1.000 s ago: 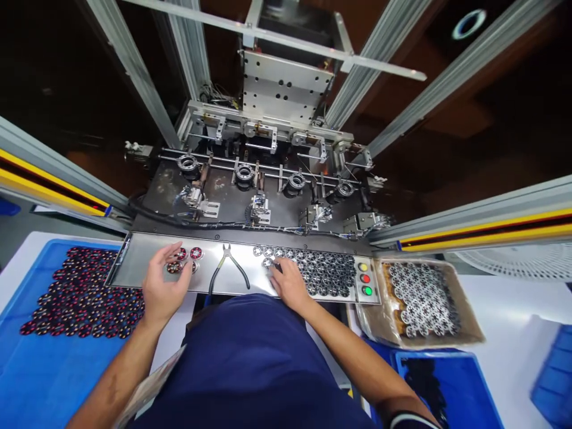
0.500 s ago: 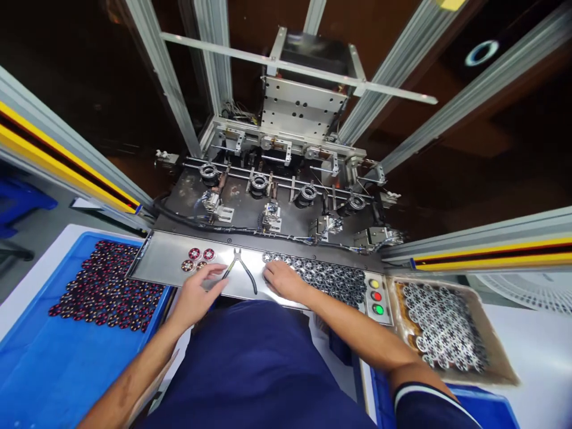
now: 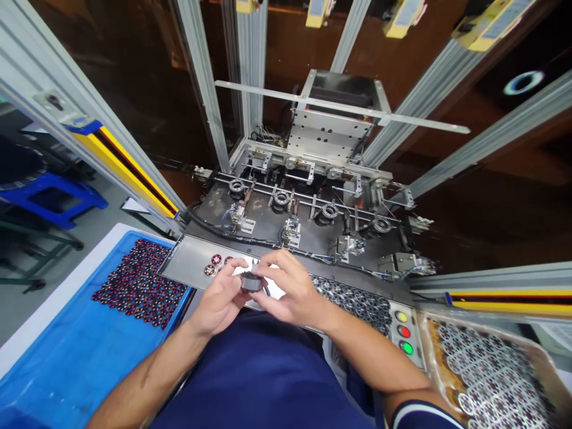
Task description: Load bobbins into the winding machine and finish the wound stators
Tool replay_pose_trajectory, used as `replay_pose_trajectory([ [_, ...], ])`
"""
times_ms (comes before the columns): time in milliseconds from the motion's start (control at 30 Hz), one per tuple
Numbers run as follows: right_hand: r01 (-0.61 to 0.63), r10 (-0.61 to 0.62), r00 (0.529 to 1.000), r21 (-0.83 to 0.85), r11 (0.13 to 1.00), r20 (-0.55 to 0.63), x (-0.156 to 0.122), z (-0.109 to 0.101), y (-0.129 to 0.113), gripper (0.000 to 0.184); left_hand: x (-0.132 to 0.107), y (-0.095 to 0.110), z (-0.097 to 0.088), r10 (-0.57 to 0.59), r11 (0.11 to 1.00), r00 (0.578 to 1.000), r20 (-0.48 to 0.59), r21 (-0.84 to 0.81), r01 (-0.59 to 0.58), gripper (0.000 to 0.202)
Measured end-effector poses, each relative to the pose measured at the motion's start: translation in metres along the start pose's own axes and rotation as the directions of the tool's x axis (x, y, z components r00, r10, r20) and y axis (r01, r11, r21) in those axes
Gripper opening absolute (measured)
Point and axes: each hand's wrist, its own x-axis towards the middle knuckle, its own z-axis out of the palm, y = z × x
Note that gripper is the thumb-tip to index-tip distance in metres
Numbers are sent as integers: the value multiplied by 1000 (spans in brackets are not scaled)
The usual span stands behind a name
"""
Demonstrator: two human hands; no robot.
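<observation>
Both hands meet above the steel shelf (image 3: 187,262). My left hand (image 3: 221,301) and my right hand (image 3: 286,289) pinch between them a small stack of round grey metal parts (image 3: 251,281). Just left of the hands lie a few red wound discs (image 3: 213,264) on the shelf. Bare silver star-shaped cores (image 3: 357,301) are heaped on the shelf to the right of my right hand. The pliers are hidden behind the hands.
A blue tray (image 3: 67,363) at the left holds several red wound discs (image 3: 134,286). A cardboard box (image 3: 491,363) of silver cores sits at the right. Yellow, red and green buttons (image 3: 403,332) stand on the shelf's right end. The machine with four round fixtures (image 3: 308,208) lies beyond.
Both hands left the shelf and came together at the middle, now gripping a stack of round parts. The camera view tilted up and to the left.
</observation>
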Motion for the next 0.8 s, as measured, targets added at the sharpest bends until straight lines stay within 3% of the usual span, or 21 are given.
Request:
replay_pose_trajectory([
  [200, -24, 18, 993, -50, 998, -117, -7, 8, -5, 21, -2, -5, 10, 111, 994, 991, -72, 17, -110, 59],
  [267, -39, 35, 994, -34, 999, -104, -7, 4, -6, 23, -1, -7, 9, 127, 992, 988, -92, 13, -126, 56],
  [333, -76, 76, 997, 68, 995, -1, -3, -5, -6, 27, -2, -9, 3, 135, 991, 988, -73, -2, -136, 51],
  [400, -190, 149, 973, 244, 951, 176, 3, -17, -3, 23, -3, -10, -5, 138, 990, 990, -14, -6, -138, 47],
  [467, -362, 201, 903, 424, 830, 380, 12, -26, 2, 19, -5, -9, -11, 124, 992, 991, 54, -2, -124, 43],
  [567, -542, 144, 783, 550, 635, 605, 24, -31, 11, 19, -8, -3, -13, 99, 995, 985, 145, -9, -99, 40],
  [700, -537, 7, 719, 549, 641, 695, 34, -25, 17, 20, -11, 4, -12, 103, 994, 980, 172, 24, -109, 37],
  [800, -515, -66, 694, 559, 649, 717, 43, -20, 21, 22, -10, 4, -23, 136, 975, 981, 137, 156, -157, 39],
])
